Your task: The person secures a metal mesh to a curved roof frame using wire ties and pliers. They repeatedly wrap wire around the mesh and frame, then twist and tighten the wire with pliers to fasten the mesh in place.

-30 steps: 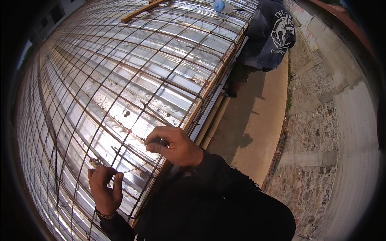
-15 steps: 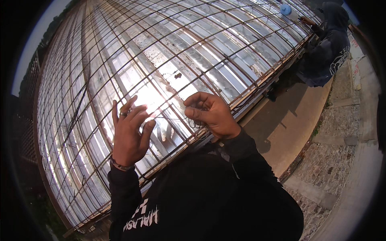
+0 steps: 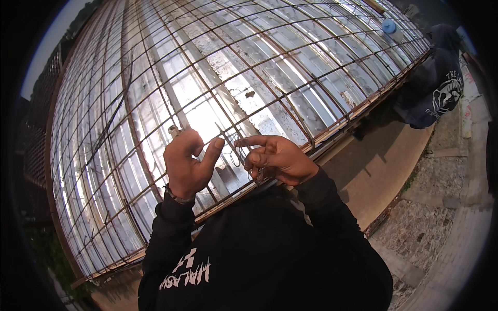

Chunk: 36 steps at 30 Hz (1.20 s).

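Note:
A grid of rusty steel reinforcing bars [image 3: 201, 61] lies over ribbed metal sheets [image 3: 171, 67]. Close to the near edge of the grid, my left hand [image 3: 184, 165] has its fingers bent and its thumb stretched apart from them; nothing shows between them. A small bright spot at its far finger is too glaring to make out. My right hand [image 3: 280, 159], just to the right, points its index finger toward the left thumb. Its other fingers are curled round thin, looped tie wire [image 3: 260, 176]. Fine wire loops also show between both hands, against the bars.
A clear bottle with a blue cap [image 3: 389, 27] sits on the grid at the far right. Beside it stands another person in a dark hooded top [image 3: 438, 83]. Below the grid's near edge are a brown ground strip [image 3: 373, 166] and a stone-paved path [image 3: 423, 217].
My left hand has moved right and its spread fingers have bent in. The index finger of my right hand has straightened out. The other person's hand has left the bottle.

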Tool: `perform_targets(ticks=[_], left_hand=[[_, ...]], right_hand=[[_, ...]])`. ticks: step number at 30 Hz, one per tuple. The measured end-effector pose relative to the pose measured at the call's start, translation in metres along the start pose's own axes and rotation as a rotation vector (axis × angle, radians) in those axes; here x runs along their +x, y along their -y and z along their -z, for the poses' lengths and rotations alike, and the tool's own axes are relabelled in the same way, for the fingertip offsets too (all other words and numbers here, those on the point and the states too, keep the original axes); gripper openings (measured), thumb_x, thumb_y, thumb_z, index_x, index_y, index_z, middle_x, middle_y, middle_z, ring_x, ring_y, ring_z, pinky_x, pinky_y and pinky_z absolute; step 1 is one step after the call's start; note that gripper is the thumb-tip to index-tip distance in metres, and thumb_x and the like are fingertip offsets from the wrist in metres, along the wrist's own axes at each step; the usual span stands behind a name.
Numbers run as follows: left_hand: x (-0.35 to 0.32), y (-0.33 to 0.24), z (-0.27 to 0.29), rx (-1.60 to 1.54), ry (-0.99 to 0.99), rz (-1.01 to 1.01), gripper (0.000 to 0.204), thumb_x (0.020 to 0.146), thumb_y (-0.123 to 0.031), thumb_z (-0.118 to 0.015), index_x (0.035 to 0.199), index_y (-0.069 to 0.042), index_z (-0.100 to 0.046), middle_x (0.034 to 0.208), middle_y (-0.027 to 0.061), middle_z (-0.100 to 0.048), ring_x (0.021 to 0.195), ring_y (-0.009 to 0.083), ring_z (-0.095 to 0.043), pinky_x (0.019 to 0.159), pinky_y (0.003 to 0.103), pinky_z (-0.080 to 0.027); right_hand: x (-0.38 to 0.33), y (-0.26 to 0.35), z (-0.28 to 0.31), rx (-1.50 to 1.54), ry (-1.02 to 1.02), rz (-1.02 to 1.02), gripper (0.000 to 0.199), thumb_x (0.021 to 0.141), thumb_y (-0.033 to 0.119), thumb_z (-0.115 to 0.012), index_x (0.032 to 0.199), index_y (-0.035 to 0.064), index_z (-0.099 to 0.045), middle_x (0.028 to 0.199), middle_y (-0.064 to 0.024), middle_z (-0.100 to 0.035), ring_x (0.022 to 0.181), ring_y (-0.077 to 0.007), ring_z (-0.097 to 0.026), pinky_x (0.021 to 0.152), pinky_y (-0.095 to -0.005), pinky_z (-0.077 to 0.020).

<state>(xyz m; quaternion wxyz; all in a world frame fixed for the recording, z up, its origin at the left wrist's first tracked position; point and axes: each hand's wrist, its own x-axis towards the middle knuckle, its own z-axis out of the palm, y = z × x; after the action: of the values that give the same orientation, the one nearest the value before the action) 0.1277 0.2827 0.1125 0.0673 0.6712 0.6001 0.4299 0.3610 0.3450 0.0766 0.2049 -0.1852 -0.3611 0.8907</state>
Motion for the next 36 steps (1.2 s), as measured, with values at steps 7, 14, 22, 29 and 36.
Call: perform_targets(ticks=[7, 14, 22, 29, 36], left_hand=[[0.004, 0.015, 0.001, -0.082, -0.129, -0.034, 0.045, 0.080, -0.016, -0.076, 0.061, -0.008, -0.037, 0.058, 0.0035, -0.034, 0.057, 0.0201, -0.033, 0.055, 0.035, -0.024], [0.005, 0.025, 0.013, -0.103, -0.282, -0.004, 0.045, 0.079, -0.012, -0.075, 0.059, -0.008, -0.034, 0.056, 0.0011, -0.031, 0.054, 0.0163, -0.028, 0.055, 0.034, -0.022], [0.008, 0.026, 0.006, -0.031, -0.196, -0.105, 0.045, 0.078, -0.012, -0.072, 0.059, -0.008, -0.031, 0.056, 0.0043, -0.030, 0.053, 0.0214, -0.028, 0.057, 0.037, -0.022], [0.012, 0.036, 0.012, -0.074, -0.164, -0.131, 0.040, 0.078, -0.009, -0.067, 0.058, -0.006, -0.033, 0.056, 0.0053, -0.031, 0.053, 0.0223, -0.030, 0.057, 0.037, -0.022], [0.021, 0.014, 0.020, 0.313, -0.009, -0.275, 0.034, 0.078, -0.021, -0.077, 0.061, -0.014, -0.048, 0.064, 0.0010, -0.046, 0.063, 0.0207, -0.044, 0.067, 0.037, -0.030]], right_hand=[[0.012, -0.013, 0.006, 0.251, -0.050, 0.065, 0.028, 0.107, 0.031, -0.047, 0.111, 0.0049, -0.057, 0.081, 0.0003, -0.049, 0.071, -0.0102, -0.049, 0.065, -0.0280, -0.0441], [0.019, -0.003, 0.008, 0.288, -0.080, 0.200, 0.040, 0.105, 0.049, -0.043, 0.107, 0.0106, -0.054, 0.109, -0.0073, -0.058, 0.100, -0.0172, -0.058, 0.078, -0.0358, -0.0520], [0.021, 0.000, -0.010, -0.002, 0.123, 0.036, 0.041, 0.106, 0.030, -0.048, 0.129, -0.0046, -0.050, 0.099, -0.0139, -0.062, 0.069, -0.0097, -0.057, 0.064, -0.0259, -0.0509], [0.017, 0.006, 0.017, -0.382, -0.071, 0.054, 0.030, 0.103, 0.032, -0.055, 0.107, 0.0041, -0.065, 0.074, 0.0031, -0.050, 0.064, -0.0029, -0.041, 0.056, -0.0205, -0.0358], [0.026, 0.014, 0.019, -0.747, -0.270, 0.172, 0.038, 0.098, 0.033, -0.064, 0.119, 0.0027, -0.061, 0.101, -0.0047, -0.061, 0.086, -0.0124, -0.055, 0.077, -0.0288, -0.0470]])
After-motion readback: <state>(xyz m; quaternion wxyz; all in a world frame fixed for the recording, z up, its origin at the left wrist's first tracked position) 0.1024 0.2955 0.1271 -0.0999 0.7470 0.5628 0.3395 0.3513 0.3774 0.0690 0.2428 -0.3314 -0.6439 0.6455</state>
